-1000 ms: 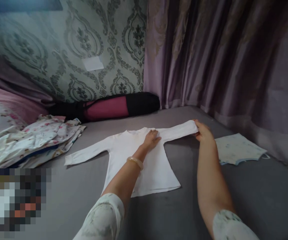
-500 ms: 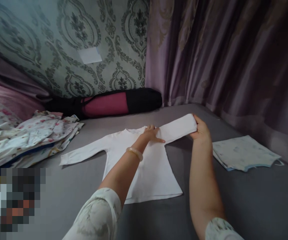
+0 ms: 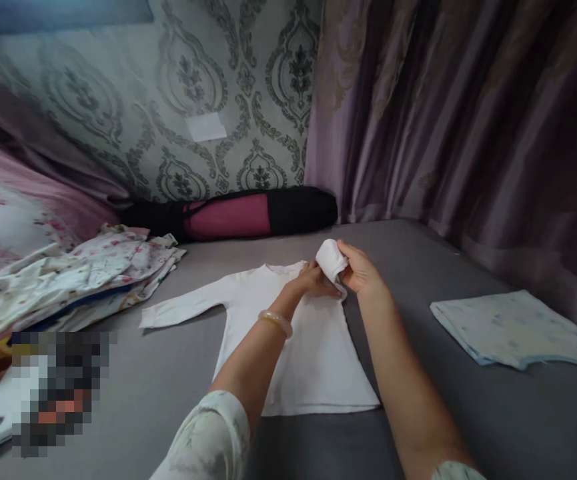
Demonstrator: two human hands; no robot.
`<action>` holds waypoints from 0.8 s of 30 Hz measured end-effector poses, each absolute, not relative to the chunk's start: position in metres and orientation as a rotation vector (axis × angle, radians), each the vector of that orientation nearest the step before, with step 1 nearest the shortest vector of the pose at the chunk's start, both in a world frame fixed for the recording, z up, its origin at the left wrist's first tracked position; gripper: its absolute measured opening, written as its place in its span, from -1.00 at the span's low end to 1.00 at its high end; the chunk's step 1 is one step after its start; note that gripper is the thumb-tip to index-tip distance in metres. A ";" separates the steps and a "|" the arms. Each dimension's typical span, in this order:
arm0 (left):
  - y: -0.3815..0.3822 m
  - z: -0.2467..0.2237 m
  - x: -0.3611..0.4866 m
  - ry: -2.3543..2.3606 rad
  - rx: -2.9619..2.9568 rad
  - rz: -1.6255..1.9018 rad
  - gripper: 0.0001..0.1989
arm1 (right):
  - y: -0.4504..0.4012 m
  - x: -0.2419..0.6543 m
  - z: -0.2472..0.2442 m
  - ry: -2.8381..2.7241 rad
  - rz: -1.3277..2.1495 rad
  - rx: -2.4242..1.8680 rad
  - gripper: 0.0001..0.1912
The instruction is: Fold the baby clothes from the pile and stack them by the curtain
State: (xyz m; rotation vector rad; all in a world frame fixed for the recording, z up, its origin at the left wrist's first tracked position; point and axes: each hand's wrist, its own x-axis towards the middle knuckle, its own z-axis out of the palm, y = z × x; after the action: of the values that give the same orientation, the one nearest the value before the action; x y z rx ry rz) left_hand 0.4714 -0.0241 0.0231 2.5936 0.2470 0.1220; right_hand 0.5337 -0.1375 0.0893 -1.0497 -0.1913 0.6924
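A white long-sleeved shirt [image 3: 303, 363] lies spread on the grey bed sheet, collar away from me, with its left sleeve stretched out flat. My left hand [image 3: 317, 280], with a pale bangle [image 3: 276, 323] on the wrist, presses flat on the shirt near its right shoulder, fingers apart. The end of the right sleeve [image 3: 329, 257] is lifted and bent inward over that shoulder. My right hand [image 3: 361, 268] grips this sleeve by the cuff, thumb on top. Part of my left hand's fingers is hidden behind the raised sleeve.
A heap of patterned clothes [image 3: 83, 273] lies at the left. To the right is a folded pale garment [image 3: 523, 330] with blue edging. Against the wall rests a long black and pink bag [image 3: 228, 217]. A white device [image 3: 11, 407], partly pixelated, sits at lower left.
My right hand has moved left, bringing the sleeve from stretched out to the right to bent in towards the shoulder. My left hand stays on the shirt. The view has shifted slightly.
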 end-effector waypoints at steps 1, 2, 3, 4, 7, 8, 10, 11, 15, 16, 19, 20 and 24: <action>-0.022 0.023 0.463 0.268 2.516 0.165 -0.11 | -0.138 0.535 0.089 -0.190 0.681 -1.052 -0.91; -0.021 0.023 0.453 0.324 2.412 0.203 -0.16 | -0.138 0.535 0.090 -0.199 0.670 -1.053 -0.91; -0.019 0.024 0.443 0.404 2.283 0.242 -0.22 | -0.137 0.536 0.089 -0.213 0.661 -1.058 -0.90; -0.017 0.025 0.431 0.491 2.130 0.286 -0.28 | -0.135 0.535 0.089 -0.230 0.653 -1.070 -0.89; -0.009 0.027 0.398 0.708 1.632 0.398 -0.46 | -0.124 0.523 0.085 -0.256 0.631 -1.154 -0.92; -0.006 0.027 0.388 0.735 1.489 0.422 -0.50 | -0.119 0.515 0.083 -0.261 0.619 -1.200 -0.92; 0.000 0.026 0.371 0.740 1.266 0.452 -0.49 | -0.111 0.496 0.079 -0.324 0.632 -1.294 -0.91; 0.002 0.025 0.365 0.738 1.186 0.453 -0.46 | -0.108 0.487 0.077 -0.401 0.677 -1.331 -0.88; 0.008 0.021 0.357 0.790 1.077 0.438 -0.37 | -0.108 0.472 0.070 -0.754 0.884 -1.440 -0.77; 0.009 0.020 0.357 0.819 1.108 0.452 -0.40 | -0.111 0.476 0.069 -0.761 0.870 -1.474 -0.78; 0.009 0.017 0.358 0.920 1.277 0.498 -0.48 | -0.123 0.506 0.067 -0.577 0.737 -1.525 -0.84; 0.009 0.016 0.358 0.930 1.323 0.506 -0.47 | -0.128 0.518 0.066 -0.496 0.691 -1.519 -0.84; 0.011 0.014 0.357 0.755 1.411 0.637 -0.43 | -0.145 0.556 0.055 -0.301 0.511 -1.544 -0.81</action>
State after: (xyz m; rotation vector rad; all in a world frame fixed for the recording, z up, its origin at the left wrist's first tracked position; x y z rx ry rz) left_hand 0.3572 0.0110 0.0139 1.4113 0.7548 0.6374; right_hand 0.5563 -0.1449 0.0550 -1.5442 -0.3014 0.5105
